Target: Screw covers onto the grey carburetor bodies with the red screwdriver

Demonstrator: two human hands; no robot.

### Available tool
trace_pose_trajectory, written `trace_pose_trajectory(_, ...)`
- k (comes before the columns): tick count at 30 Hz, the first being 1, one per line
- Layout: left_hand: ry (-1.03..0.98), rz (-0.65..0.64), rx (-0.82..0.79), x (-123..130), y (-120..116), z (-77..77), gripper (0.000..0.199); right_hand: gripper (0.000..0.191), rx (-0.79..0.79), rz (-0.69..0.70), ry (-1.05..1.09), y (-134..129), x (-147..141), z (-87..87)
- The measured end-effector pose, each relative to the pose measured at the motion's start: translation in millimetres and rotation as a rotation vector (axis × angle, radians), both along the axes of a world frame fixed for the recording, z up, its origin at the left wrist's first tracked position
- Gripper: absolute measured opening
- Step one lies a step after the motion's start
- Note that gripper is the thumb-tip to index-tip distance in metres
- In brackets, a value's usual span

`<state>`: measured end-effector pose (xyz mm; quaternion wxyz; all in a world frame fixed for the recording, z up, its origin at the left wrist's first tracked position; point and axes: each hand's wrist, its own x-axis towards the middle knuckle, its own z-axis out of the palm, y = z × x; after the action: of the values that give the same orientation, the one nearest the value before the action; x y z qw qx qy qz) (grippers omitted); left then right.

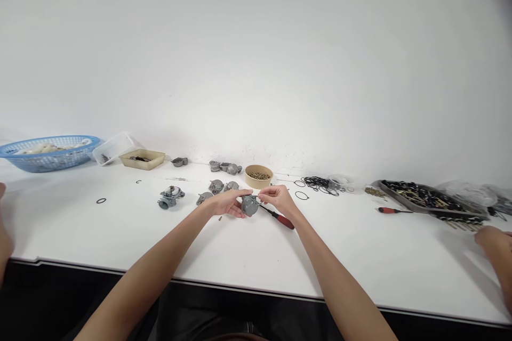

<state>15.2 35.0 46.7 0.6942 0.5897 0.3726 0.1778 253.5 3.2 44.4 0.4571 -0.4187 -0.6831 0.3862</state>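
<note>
One grey casting (250, 205) apparently mid-work: I see it clasped in the left hand (227, 204) above the table (248, 261); right fingers (267, 192) bunched beside it, contents unclear. Other castings (216, 186) lie beyond; whether finished, I cannot tell.

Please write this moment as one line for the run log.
left hand: holds metal part | right hand: close beside it | nearby: screwdriver, tub

Colour reference: plain grey metal part (249, 206) over white table (240, 264).
Screwdriver (285, 220): red and black handle. Bowl (258, 184): plain tan; screws (258, 176) inside: brass-coloured. Basket (60, 162): blue, open-lattice pattern. Shallow tray (143, 163): pale yellow. Thin rings (318, 183): black. Wall (256, 64): white, dark smudges low down.
</note>
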Motion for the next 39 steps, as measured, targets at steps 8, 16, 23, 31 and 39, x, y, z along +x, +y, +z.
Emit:
trace_pose_trajectory(8,0.012,0.005,0.017,0.1,-0.4,1.2,0.072,0.022,0.019,-0.006,-0.041,4.8,1.0,-6.1)
trace_pose_trajectory(16,0.026,0.002,0.029,-0.8,-1.5,1.2,0.07,0.026,-0.006,0.029,-0.072,0.1,-1.4,-3.6)
trace_pose_trajectory(23,0.029,-0.029,0.053,-2.0,-1.8,1.7,0.065,0.035,-0.026,0.068,-0.067,-1.5,-3.5,-5.2)
trace_pose_trajectory(31,0.039,-0.058,0.07,-6.2,1.6,2.4,0.065,0.037,-0.057,0.125,-0.091,-8.4,-6.8,2.4)
trace_pose_trajectory(39,0.021,-0.119,0.054,-4.3,-1.7,8.1,0.066,0.035,-0.049,0.135,-0.046,-7.9,-11.4,0.4)
